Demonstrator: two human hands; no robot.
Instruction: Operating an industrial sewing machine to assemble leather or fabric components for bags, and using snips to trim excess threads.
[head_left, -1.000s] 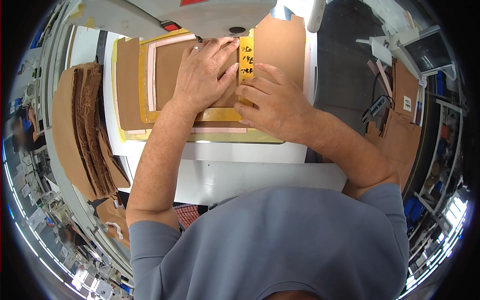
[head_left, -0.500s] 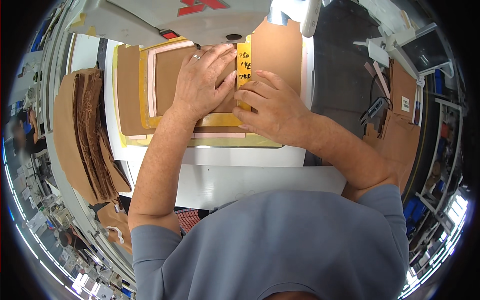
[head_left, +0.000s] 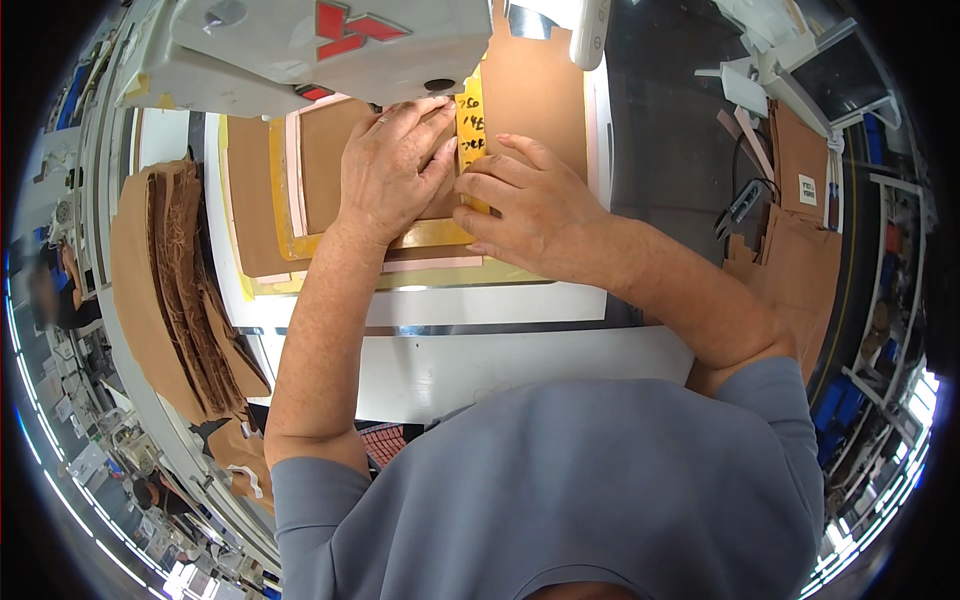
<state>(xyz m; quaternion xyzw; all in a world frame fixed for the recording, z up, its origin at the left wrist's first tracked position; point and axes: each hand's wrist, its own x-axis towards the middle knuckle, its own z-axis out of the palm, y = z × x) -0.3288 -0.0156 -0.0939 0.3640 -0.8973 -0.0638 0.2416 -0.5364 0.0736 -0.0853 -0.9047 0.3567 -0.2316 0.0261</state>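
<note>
My left hand lies flat on the brown sheet inside a yellow template frame, fingertips close beneath the pale sewing machine head, finger tips pressed at its inner edge. My right hand has its fingers spread and bent, their tips on or beside the yellow strip with dark handwriting. Pink strips line the frame. More brown sheet extends to the right under a white upright fitting. The needle area is hidden by the machine head.
A thick stack of brown pieces lies left. At right are clippers, loose pink strips, brown pieces and a screen on a bracket. A white table edge runs before me. Co-workers sit among machines at far left.
Both my hands, the template and the machine head appear slightly further left, with more of the head's red emblem showing; the whole view has also shifted a little. The fingers keep the same placement.
</note>
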